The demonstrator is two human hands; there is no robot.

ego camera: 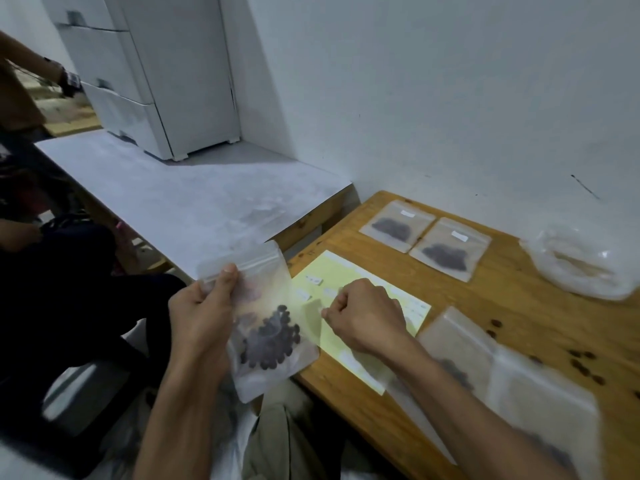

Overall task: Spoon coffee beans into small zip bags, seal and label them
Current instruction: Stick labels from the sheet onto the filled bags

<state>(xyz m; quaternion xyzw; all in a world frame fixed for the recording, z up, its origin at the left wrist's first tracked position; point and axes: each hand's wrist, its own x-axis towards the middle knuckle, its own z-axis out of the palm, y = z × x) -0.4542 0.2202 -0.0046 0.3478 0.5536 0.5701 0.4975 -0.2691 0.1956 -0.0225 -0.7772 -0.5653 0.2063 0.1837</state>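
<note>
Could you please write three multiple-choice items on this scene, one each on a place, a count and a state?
1. Where do the labelled bags lie?
A. at the table's far side, by the wall
B. on the person's lap
C. on the yellow sheet

2. How many labelled bags lie there?
A. one
B. two
C. four

3. What is the left hand doing?
A. resting flat on the table
B. holding a spoon
C. gripping a bag with beans near its zip

Answers:
1. A: the labelled bags lie flat on the table near the wall, beyond the yellow sheet.
2. B: two lie side by side, each with a white label.
3. C: the left hand holds the bag upright off the table's edge, thumb by the zip, while the right hand is over the sheet.
</note>
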